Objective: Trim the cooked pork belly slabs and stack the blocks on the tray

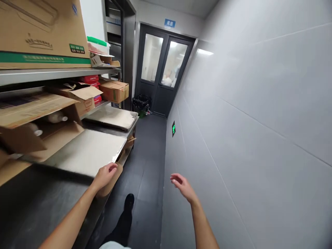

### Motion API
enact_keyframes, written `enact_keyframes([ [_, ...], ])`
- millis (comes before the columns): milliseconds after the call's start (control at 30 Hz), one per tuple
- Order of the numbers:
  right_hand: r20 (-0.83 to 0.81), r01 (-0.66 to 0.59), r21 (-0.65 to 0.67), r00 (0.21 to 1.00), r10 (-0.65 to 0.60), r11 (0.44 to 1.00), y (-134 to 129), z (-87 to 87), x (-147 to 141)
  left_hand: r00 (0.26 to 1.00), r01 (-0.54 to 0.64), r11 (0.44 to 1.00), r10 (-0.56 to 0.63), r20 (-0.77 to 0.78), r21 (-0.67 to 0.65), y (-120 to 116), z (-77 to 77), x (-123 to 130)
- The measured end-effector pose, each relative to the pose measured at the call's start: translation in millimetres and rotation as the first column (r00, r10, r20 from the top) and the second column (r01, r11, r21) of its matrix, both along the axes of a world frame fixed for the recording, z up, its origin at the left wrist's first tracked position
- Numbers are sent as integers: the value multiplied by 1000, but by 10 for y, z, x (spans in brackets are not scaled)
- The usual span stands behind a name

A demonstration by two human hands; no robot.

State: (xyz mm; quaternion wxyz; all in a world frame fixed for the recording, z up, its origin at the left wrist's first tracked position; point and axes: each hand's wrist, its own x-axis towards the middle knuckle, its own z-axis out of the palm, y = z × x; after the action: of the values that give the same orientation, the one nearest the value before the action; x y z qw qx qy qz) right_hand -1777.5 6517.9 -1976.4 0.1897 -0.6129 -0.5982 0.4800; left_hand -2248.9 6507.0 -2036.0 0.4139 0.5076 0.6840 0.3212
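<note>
My left hand (105, 174) is near the right corner of a flat tray covered in a pale white layer (88, 152), its fingers loosely curled; whether it touches the tray edge I cannot tell. My right hand (181, 185) hangs in the air beside the grey wall (233, 131), fingers slightly bent and apart, holding nothing. A second tray with a similar pale layer (111, 117) lies farther along the metal table (46, 207).
An open carton with bottles (33, 107) and smaller boxes (115, 90) stand at the left under a metal shelf (59, 74). A narrow floor passage (149, 148) leads to dark double doors (162, 69), with a black bin bag (141, 102) beside them.
</note>
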Motion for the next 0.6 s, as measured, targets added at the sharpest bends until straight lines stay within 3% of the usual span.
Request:
enact_keyframes([
  [100, 27, 110, 3, 994, -110, 994, 1177, -462, 142, 984, -54, 996, 66, 163, -76, 1141, -626, 132],
  [167, 149, 166, 28, 975, -168, 986, 1788, -800, 200, 979, -32, 993, 54, 195, -113, 1990, -886, 303],
  [233, 245, 194, 7, 951, -189, 981, 2332, -1073, 262, 987, 43, 994, -26, 158, -102, 2898, -965, 467],
  [367, 403, 211, -77, 901, -163, 975, 3444, -1485, 512, 971, 241, 970, -240, 14, -22, 4852, -903, 704],
  [433, 426, 222, -86, 890, -165, 971, 4073, -1750, 694, 950, 308, 951, -308, -45, -4, 5841, -988, 799],
  [533, 431, 233, -84, 885, -175, 969, 5176, -2261, 932, 938, 303, 952, -304, -164, -33, 7191, -1362, 912],
  [600, 431, 201, -81, 890, -148, 976, 6059, -2594, 1015, 927, 256, 965, -261, -270, -54, 7919, -1706, 941],
])
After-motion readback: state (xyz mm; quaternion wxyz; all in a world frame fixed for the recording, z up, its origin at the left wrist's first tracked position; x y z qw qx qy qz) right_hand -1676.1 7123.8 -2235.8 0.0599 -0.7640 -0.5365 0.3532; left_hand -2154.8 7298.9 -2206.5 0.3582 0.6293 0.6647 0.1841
